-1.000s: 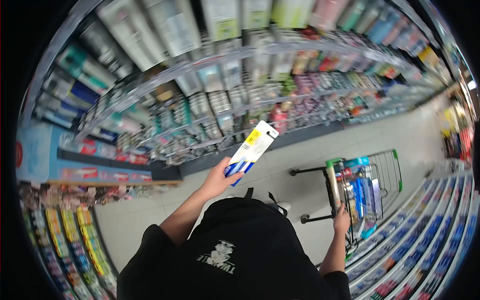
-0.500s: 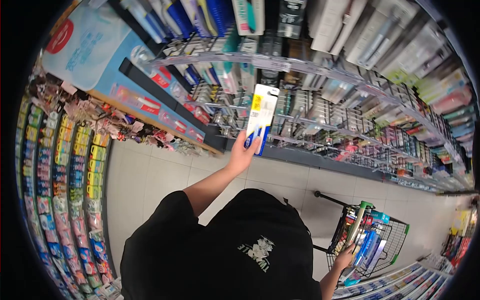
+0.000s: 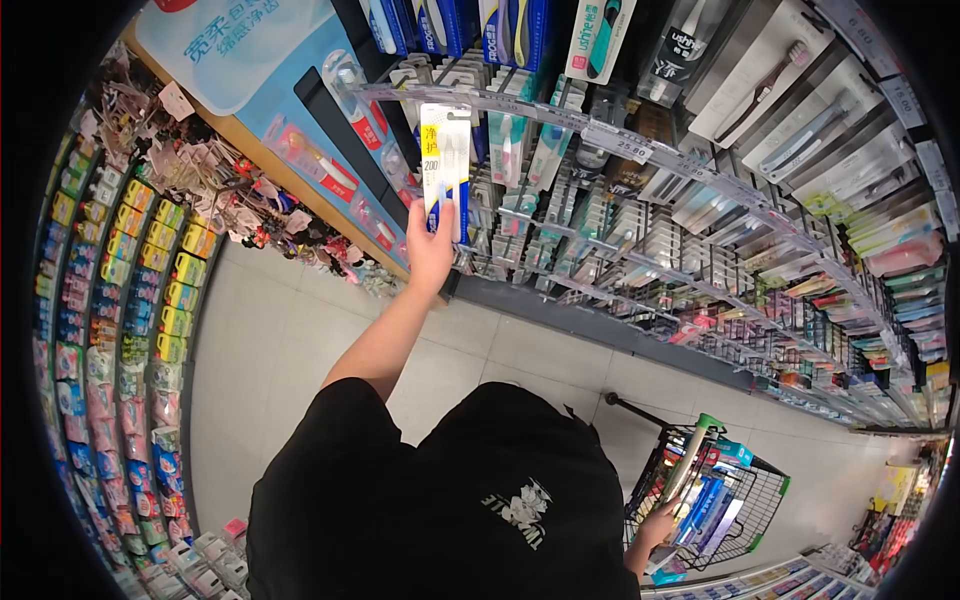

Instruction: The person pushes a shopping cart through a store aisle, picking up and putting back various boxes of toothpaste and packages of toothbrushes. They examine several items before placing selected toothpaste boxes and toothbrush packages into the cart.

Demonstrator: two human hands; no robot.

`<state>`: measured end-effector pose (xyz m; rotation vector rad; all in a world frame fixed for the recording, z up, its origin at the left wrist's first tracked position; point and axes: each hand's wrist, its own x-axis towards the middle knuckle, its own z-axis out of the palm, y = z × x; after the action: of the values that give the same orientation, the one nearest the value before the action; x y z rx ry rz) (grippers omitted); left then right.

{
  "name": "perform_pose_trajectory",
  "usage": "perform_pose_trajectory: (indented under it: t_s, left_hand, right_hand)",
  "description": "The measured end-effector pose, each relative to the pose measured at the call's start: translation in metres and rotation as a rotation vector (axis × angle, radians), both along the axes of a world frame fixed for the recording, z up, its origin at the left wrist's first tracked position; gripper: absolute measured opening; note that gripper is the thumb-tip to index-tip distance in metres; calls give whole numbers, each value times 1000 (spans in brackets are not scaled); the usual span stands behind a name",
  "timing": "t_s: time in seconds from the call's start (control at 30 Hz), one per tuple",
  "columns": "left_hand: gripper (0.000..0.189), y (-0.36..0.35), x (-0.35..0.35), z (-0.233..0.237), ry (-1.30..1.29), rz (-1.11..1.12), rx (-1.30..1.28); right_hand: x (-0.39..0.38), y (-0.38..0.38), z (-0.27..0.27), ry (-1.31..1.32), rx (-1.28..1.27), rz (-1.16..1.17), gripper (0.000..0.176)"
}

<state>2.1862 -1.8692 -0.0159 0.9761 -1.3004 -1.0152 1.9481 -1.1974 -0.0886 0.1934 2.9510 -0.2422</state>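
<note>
My left hand (image 3: 430, 243) grips the lower end of a packaged toothbrush (image 3: 447, 150) and holds it upright before the shelf. The pack is white and blue with a yellow label and a hang hole at its top. Rows of hanging toothbrush packs (image 3: 510, 140) are right behind it. Down at the right, my right hand (image 3: 657, 526) is closed around the shopping cart's handle (image 3: 686, 462). Blue and other coloured boxes (image 3: 706, 507) lie in the black wire cart (image 3: 768, 508).
A blue display panel (image 3: 262, 85) with mounted toothbrushes stands left of the racks. Small hanging accessories (image 3: 240, 170) cover its side. Curved shelves of packaged goods (image 3: 120, 350) line the far left. Pale floor tiles (image 3: 270, 360) run between. A price rail (image 3: 640, 150) crosses the rack.
The toothbrush pack in my left hand has moved left and up in view, and its front faces me more squarely. The view has shifted; my right hand stays on the cart handle.
</note>
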Motion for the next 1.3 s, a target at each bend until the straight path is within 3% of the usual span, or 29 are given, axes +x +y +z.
perform_pose_trajectory:
  t_s: [0.5,0.83,1.03,1.3]
  left_hand:
    - [20,-39,2,-27,4,-49,-8]
    - [20,-36,4,-19,187,-96,109]
    - [21,-54,-7,-3,169,-117,8]
    - [26,-69,-13,-15,4,-98,-46]
  right_hand:
    - [29,-23,16,-52,1,-68,100]
    - [36,-21,11,-29,-11,-43,101]
    - [38,-25,14,-17,0,-40,100]
    - [38,-23,11,30,-35,-61,103]
